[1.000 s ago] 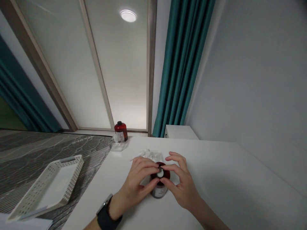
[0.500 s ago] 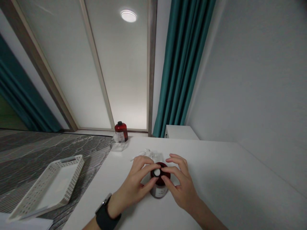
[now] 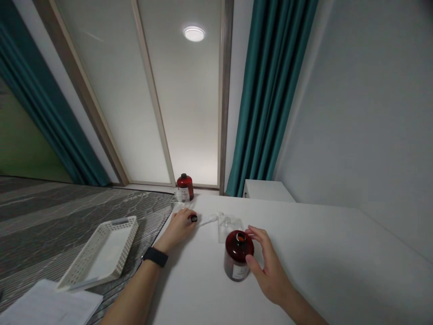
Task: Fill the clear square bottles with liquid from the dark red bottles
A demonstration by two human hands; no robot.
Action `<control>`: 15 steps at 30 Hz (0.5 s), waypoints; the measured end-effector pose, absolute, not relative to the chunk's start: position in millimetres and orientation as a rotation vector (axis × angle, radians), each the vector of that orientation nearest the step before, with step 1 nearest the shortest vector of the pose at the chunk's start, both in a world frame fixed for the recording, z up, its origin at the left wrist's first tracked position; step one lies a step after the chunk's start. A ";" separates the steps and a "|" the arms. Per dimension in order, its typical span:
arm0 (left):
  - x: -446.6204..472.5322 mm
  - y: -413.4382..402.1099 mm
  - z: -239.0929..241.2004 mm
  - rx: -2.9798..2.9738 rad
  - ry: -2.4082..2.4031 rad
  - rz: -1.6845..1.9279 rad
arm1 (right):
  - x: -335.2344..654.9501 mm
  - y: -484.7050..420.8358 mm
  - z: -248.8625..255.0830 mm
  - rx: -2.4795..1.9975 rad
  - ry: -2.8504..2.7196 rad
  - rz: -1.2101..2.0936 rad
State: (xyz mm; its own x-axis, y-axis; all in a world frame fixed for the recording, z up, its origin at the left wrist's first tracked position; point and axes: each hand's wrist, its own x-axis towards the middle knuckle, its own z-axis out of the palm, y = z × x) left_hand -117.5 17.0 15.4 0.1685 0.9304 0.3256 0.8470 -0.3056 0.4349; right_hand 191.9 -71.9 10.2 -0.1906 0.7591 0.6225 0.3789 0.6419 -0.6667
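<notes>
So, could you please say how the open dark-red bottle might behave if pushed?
The bottle would probably be fairly steady, as it looks broad and stands upright on the table. Its glossy shoulder suggests it may feel slippery. With its neck uncapped, any contents might spill if it tipped.

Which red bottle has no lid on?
The near red bottle, beside the right hand: its neck is bare and you can see the opening. The far red bottle has a black cap on top.

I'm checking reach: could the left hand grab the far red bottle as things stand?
Probably not readily: the left hand holds a black cap, and a clear tray sits partly before the far red bottle.
</notes>
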 end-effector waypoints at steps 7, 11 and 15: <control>-131.8 27.0 0.1 2.222 1.751 0.759 | 196.2 -72.7 -3.2 -0.945 -1.869 0.584; -135.5 26.9 -1.3 2.206 1.718 0.796 | 197.6 -73.1 -3.2 -0.979 -1.873 0.678; -136.7 23.7 4.6 2.193 1.686 0.949 | 197.6 -72.8 -2.3 -0.974 -1.870 0.723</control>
